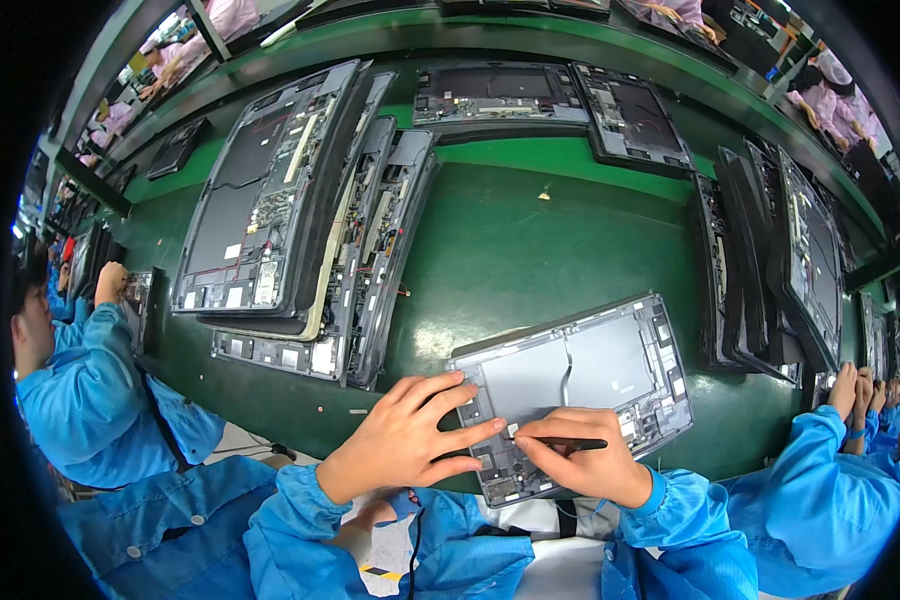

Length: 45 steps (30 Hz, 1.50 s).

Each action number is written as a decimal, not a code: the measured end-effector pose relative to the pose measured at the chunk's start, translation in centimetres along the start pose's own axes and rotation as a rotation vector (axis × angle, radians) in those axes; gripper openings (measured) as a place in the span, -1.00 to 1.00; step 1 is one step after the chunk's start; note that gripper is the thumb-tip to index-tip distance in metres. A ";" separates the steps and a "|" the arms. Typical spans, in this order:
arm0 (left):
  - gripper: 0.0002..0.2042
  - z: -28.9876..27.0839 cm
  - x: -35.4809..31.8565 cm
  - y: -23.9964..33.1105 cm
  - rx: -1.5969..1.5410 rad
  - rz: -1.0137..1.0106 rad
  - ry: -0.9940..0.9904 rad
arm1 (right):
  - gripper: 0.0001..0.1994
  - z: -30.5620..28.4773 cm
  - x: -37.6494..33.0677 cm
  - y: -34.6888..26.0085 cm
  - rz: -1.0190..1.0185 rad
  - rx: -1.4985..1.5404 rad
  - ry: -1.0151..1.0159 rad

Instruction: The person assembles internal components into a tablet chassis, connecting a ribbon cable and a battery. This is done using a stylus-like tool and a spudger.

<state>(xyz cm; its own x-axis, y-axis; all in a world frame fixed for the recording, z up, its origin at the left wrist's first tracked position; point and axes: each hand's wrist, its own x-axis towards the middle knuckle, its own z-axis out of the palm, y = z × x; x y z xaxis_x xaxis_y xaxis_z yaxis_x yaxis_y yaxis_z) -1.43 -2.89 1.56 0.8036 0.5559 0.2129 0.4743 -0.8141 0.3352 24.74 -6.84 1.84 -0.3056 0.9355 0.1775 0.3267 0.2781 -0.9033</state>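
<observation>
An opened tablet (600, 365) lies tilted at the table's near edge, its inside facing up with a large grey battery, circuit boards and a dark ribbon cable. My left hand (410, 432) rests with fingers spread over the tablet's left end, pressing on its rim and small parts. My right hand (595, 460) is closed in a pen-like pinch on a slim black tool (575, 442). The tool's tip points left, close to my left fingertips, over the lower left part of the tablet. What the tip touches is too small to tell.
Opened tablets stand in tall stacks at the left (260, 190) and right (810, 250) of the green table (530, 235). More opened tablets (500, 95) lie along the back, under a shelf rail (390, 42). Co-workers in blue sit close on the left (90, 390) and right (830, 490).
</observation>
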 end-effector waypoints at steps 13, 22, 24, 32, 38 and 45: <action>-0.54 -1.0 0.5 0.3 0.207 0.114 -0.088 | -0.93 -0.2 0.1 -0.2 0.003 0.022 -0.015; -0.53 -1.0 0.4 0.4 0.207 0.112 -0.099 | -0.87 0.2 0.1 -0.1 -0.148 -0.132 -0.014; -0.52 -0.9 0.3 0.5 0.202 0.096 -0.102 | -0.86 0.3 0.0 -0.2 -0.174 -0.172 -0.008; -0.50 -0.8 -0.1 1.1 0.201 0.055 -0.103 | -0.88 -0.2 -0.4 -0.3 -0.211 -0.182 -0.064; -0.51 0.6 -1.5 2.5 0.175 -0.001 -0.082 | -0.88 0.0 -0.4 0.0 -0.221 -0.145 -0.024; -0.47 1.5 -2.1 3.8 0.125 -0.075 -0.067 | -0.89 -2.7 -1.8 -0.4 -0.060 -0.210 0.157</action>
<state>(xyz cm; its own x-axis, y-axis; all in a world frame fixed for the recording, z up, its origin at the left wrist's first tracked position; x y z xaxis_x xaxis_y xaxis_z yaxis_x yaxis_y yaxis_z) -0.79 -7.43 1.00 0.7844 0.6067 0.1286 0.5714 -0.7876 0.2305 27.61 -8.05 3.00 -0.1926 0.9336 0.3021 0.4958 0.3583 -0.7911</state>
